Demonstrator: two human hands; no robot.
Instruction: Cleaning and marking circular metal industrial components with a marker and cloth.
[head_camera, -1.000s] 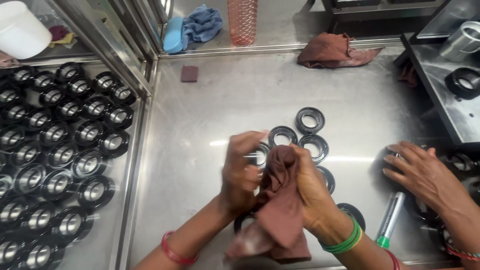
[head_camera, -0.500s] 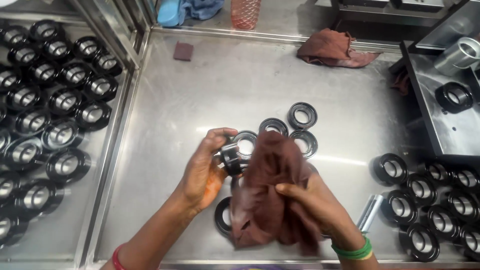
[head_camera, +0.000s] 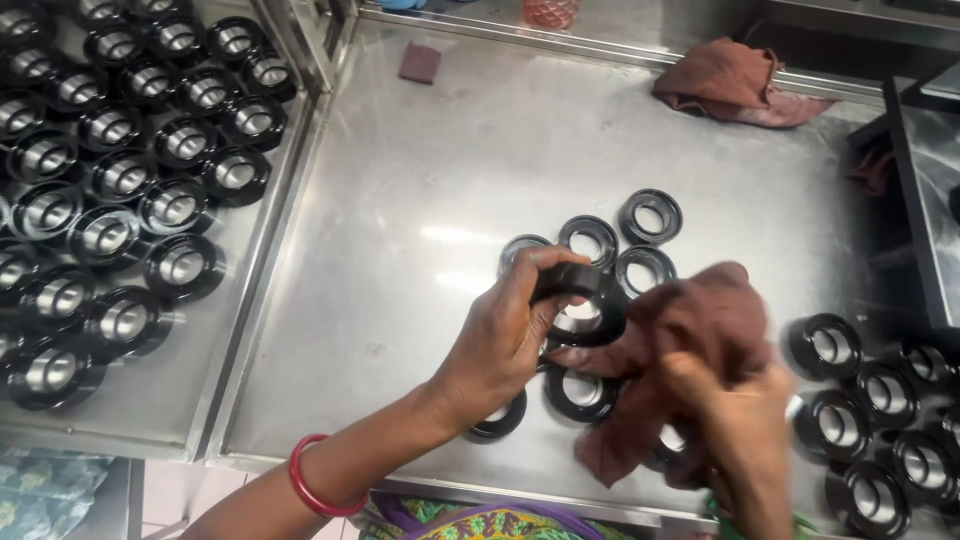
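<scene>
Wiping step, mid-way: left hand pinches a black ring w/ shiny metal bore, held just above the steel desk. Right hand, grip closed round a soft brown cloth, presses it on the ring's right side. Next likely: turn ring, rub rim. More rings lie flat behind it.

Black ring part: round, glossy, open centre, held tilted above the steel tray, pinched at its upper rim. Brown cloth: crumpled, bunched against the ring's right side, loose end hanging toward the tray's near edge. Both are off the surface, over the loose rings.
</scene>
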